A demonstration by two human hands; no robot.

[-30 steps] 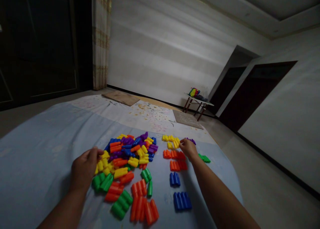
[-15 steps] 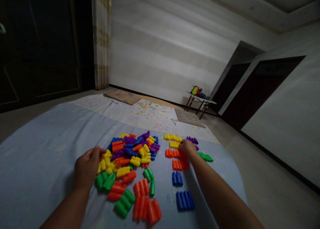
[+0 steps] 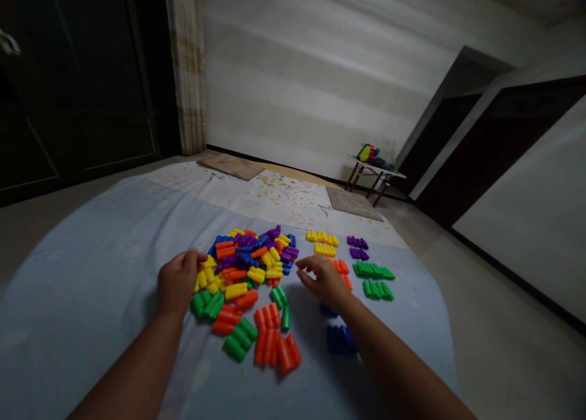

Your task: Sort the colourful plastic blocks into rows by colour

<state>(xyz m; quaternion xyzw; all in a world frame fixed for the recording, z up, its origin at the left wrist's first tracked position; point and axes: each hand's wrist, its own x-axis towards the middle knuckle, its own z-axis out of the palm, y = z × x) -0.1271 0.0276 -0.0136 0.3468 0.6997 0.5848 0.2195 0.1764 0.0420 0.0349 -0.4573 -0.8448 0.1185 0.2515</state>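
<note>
A mixed heap of plastic bullet-shaped building pieces (image 3: 247,258) in yellow, orange, purple, blue and green lies on the blue cloth. My left hand (image 3: 177,279) rests at the heap's left edge by some yellow pieces (image 3: 209,279); its fingers are curled together, and what they may hold is hidden. Over the gap right of the heap is my right hand (image 3: 324,279), thumb and fingers apart, nothing in them. It partly covers orange pieces (image 3: 341,265) and blue pieces (image 3: 341,339). Joined rows of yellow pieces (image 3: 323,238), purple pieces (image 3: 358,243) and green pieces (image 3: 374,270) lie beyond it.
Nearest me on the cloth lie orange pieces (image 3: 268,345) and green pieces (image 3: 240,339). Flat boards lie at the far edge, one brown (image 3: 232,166) and one greyish (image 3: 352,204). A small table (image 3: 379,166) with bags stands by the wall.
My right hand has left the yellow row and moved left and towards me, to the heap's side, with its fingers opened. My left hand stays by the yellow pieces. The view has shifted slightly.
</note>
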